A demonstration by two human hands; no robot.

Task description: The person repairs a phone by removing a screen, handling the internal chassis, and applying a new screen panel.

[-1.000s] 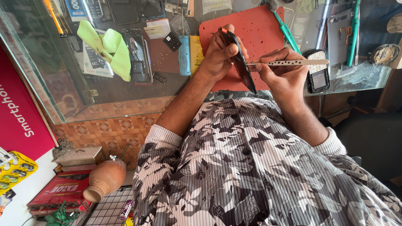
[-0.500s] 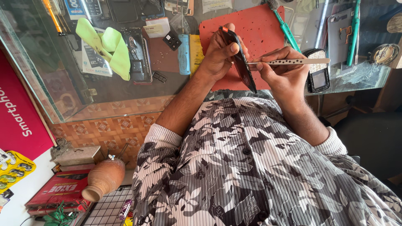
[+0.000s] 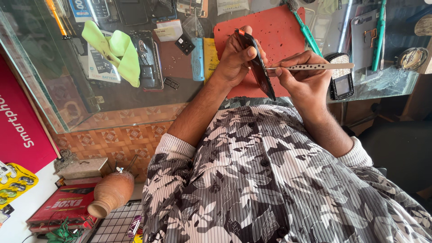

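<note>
Nearest the camera, a patterned shirt point(image 3: 279, 180) with ribbed cuffs fills the lower frame; both forearms extend from it toward a glass worktop point(image 3: 135, 96). To the lower left, a clay pot point(image 3: 110, 193) is seen lying beside a red box point(image 3: 60, 207) and a wire grid point(image 3: 114, 225).

Above the shirt, the left hand point(image 3: 234, 58) is closed around a dark phone point(image 3: 256, 67), which is held on edge, tilted, above the near rim of a red mat point(image 3: 274, 27). The left fingers point(image 3: 251, 51) are wrapped over the phone's upper end. The right hand point(image 3: 306, 78) is closed on metal tweezers point(image 3: 310, 66), which are pinched between thumb and fingers; the tips are directed left and meet the phone's edge.

Just beside the right hand, a small device with a keypad point(image 3: 340, 76) lies on the worktop. Farther off, a green screwdriver point(image 3: 308, 29) rests across the mat's right edge, a blue oblong tool point(image 3: 197, 58) lies left of the mat, and a green cloth point(image 3: 114, 51) is spread over dark phone parts. A second green tool point(image 3: 379, 33) lies at far right.
</note>
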